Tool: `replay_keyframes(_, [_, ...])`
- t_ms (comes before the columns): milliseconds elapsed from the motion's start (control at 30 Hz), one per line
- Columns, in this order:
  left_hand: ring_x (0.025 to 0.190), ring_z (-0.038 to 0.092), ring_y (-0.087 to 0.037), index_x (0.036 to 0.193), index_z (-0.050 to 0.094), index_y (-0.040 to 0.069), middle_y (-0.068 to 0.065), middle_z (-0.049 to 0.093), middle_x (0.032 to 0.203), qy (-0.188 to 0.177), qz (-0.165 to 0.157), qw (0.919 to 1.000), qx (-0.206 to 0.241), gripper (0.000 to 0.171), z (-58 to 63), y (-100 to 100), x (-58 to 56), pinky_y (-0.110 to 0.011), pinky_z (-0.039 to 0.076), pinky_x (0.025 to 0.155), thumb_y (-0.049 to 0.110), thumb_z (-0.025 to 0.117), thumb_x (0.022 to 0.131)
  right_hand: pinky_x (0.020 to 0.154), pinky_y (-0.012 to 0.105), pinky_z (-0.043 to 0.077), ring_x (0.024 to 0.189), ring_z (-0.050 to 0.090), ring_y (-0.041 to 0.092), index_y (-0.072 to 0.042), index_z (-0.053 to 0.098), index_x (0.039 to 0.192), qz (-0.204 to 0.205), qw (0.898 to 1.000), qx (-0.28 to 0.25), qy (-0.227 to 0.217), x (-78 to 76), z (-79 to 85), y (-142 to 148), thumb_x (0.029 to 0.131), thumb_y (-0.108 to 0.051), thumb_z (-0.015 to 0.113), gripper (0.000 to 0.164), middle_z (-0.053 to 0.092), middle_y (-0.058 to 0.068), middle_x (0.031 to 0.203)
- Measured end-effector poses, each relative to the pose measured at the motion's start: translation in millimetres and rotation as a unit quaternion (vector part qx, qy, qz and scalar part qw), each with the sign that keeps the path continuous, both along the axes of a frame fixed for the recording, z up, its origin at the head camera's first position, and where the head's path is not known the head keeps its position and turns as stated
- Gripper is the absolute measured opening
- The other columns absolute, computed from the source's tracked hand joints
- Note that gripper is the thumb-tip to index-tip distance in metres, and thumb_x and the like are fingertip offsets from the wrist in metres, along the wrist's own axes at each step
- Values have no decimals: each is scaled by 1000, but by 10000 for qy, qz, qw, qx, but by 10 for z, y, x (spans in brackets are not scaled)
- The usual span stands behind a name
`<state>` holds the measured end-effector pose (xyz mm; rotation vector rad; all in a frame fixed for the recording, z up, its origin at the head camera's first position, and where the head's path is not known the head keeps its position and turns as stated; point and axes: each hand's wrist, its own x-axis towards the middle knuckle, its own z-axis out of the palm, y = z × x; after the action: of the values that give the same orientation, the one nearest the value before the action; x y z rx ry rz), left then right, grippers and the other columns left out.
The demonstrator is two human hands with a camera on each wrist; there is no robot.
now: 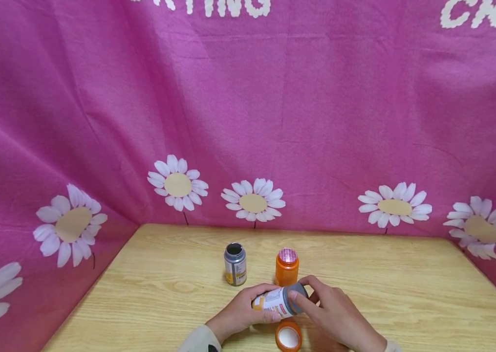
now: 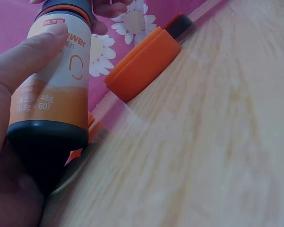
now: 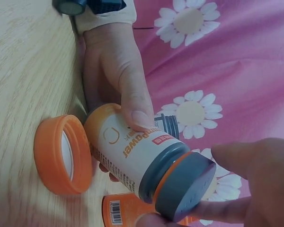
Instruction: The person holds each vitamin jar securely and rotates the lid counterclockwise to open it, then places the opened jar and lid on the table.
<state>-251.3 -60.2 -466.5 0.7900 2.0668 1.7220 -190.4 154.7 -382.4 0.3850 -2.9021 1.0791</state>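
Note:
Tilted above the table, a grey pill bottle (image 3: 132, 146) with a white and orange label lies in my left hand (image 1: 252, 308), gripped with the thumb across its label. My right hand (image 1: 331, 305) pinches its grey cap (image 3: 184, 184) between thumb and fingers. The cap sits on the bottle's neck, an orange ring beneath it. Just behind the hands stands an orange bottle (image 1: 287, 269) with a shiny pinkish seal over its mouth. An orange lid (image 1: 289, 336) with a white liner is on the table in front of the hands.
A second grey bottle (image 1: 235, 266), uncapped with a dark mouth, stands upright to the left of the orange one. In the left wrist view a dark piece (image 2: 180, 27) shows behind the orange lid, partly hidden. A pink flowered cloth (image 1: 318, 122) hangs around the wooden table (image 1: 151, 274).

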Motion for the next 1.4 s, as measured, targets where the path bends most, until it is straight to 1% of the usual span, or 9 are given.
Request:
replay_keyframes(167, [92,52,-18,119,55,28,2,59,105,-4,-14,10000,-25,48,5,-4,1,-29,41,78,29,73,75,54,22,41,63,53,7,-22,54,110,185,9996,-218,-36,0,13,4,82,-55,53,43,58,-9,74])
replay_keyframes(400, [92,52,-17,119,55,29,3,58,105,28,37,10000,-70,48,2,-4,6,-28,42,78,29,73,75,53,22,42,61,52,10,-25,54,111,399,9983,-424,64,3,21,-12,82,-51,57,40,57,-8,81])
replay_keyframes(567, [92,52,-17,119,55,28,2,58,106,-15,29,10000,-53,47,7,-6,12,-28,42,78,30,73,75,57,22,44,70,53,7,-28,55,109,510,9969,-497,344,8,2,-15,81,-49,58,36,57,-11,84])
replay_keyframes(800, [91,53,-15,119,55,28,4,58,105,150,44,9998,-125,47,9,-9,6,-26,42,77,31,72,75,60,23,45,70,51,5,-26,55,114,786,9912,-541,915,4,-16,-31,82,-45,60,38,57,-12,97])
replay_keyframes(900, [91,53,-14,119,55,27,4,59,105,195,13,9998,-102,48,6,-6,9,-25,42,77,30,73,75,62,24,45,74,52,6,-25,56,116,763,9895,-494,1121,17,-23,-43,82,-44,60,39,57,-12,100])
replay_keyframes(1033, [90,53,-14,119,55,26,3,59,104,183,1,9998,-53,48,5,-2,8,-25,43,76,29,73,75,67,25,45,80,50,6,-34,55,114,607,9901,-319,1223,34,-25,-55,81,-48,60,36,53,-14,98])
replay_keyframes(1133, [90,54,-14,119,55,26,3,59,104,189,-7,9998,-41,47,9,0,5,-25,43,76,28,73,75,70,26,45,83,50,5,-37,55,112,539,9907,-230,1224,43,-21,-55,80,-50,60,35,51,-15,97])
replay_keyframes(1267, [90,54,-14,119,55,26,4,59,104,237,-26,9997,-40,48,10,0,1,-25,43,77,29,73,75,70,26,45,84,50,6,-36,55,111,541,9917,-181,1153,50,-9,-54,80,-49,61,35,50,-15,97])
replay_keyframes(1400, [91,54,-14,120,54,26,4,59,105,240,-11,9997,-25,49,6,-2,-1,-24,42,77,29,73,75,69,25,46,85,49,7,-40,50,117,549,9929,-133,1048,52,5,-59,78,-49,63,42,49,-13,98])
